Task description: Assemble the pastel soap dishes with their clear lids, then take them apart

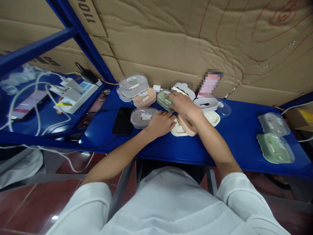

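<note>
White shirt [168, 199] is nearest. At the far middle of the blue table [239, 140], my half-curled right hand [183, 103] is over the green box [162, 97]; my left hand [160, 124], loosely bent, is beside the grey box [137, 118]. Whether either grips, I cannot tell.

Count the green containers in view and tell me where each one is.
2. One green container is mid-table, beside the right hand; the second green container is near the right end of the blue table. Others may be hidden by the hands.
</note>
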A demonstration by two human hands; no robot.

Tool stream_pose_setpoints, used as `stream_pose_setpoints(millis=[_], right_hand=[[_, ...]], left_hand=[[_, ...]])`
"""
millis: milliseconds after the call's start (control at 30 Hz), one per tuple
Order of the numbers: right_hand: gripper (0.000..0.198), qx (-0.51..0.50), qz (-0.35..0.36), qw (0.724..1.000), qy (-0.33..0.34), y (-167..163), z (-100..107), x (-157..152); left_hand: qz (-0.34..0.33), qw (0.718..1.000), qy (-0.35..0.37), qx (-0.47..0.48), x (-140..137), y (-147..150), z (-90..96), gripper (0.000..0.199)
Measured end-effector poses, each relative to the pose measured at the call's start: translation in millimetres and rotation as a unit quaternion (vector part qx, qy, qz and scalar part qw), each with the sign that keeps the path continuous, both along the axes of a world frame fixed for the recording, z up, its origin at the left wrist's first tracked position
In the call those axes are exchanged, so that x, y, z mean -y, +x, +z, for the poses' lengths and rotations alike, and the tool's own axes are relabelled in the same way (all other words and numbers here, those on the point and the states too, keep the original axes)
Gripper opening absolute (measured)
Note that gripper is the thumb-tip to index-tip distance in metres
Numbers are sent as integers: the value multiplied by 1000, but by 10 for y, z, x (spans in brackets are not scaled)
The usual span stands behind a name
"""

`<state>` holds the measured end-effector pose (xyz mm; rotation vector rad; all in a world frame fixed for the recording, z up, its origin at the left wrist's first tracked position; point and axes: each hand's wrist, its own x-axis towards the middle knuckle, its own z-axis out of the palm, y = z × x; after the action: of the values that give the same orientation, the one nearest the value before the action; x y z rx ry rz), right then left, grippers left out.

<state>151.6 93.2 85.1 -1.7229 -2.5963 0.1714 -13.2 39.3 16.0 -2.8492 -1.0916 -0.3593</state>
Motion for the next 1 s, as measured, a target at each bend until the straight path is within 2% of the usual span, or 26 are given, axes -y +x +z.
stream_pose_setpoints(millis=[67,167,233,367,467,600,700,867,1000], right_hand=[[48,-1,-14,999,29,18,32,-4],[49,-5,-25,997,72,23,84,20],[52,-32,11,998,45,-6,103,52],[57,-69,95,991,-61,-116,25,92],[57,-23,76,993,-90,-158,-107,63],[57,-7,34,998,-58,-111,-209,0],[58,9,6,999,-42,-76,-208,-21],[43,23,-1,999,-39,-70,-173,-25],[48,10,9,999,-39,-20,-134,-69]], left_hand=[[0,1000,1,-2,0,-2,1,23],[-1,1000,4,-7,-1,-4,-3,23],[-1,1000,7,-9,-2,-4,-9,24],[3,1000,11,-13,-9,-4,-29,25],[4,1000,13,-17,-15,-4,-40,25],[-3,1000,13,-12,-7,-8,-24,26],[-9,1000,11,-9,3,-10,-4,29],[-5,1000,3,-10,3,-5,3,24],[-5,1000,-2,-11,-1,-11,21,23]])
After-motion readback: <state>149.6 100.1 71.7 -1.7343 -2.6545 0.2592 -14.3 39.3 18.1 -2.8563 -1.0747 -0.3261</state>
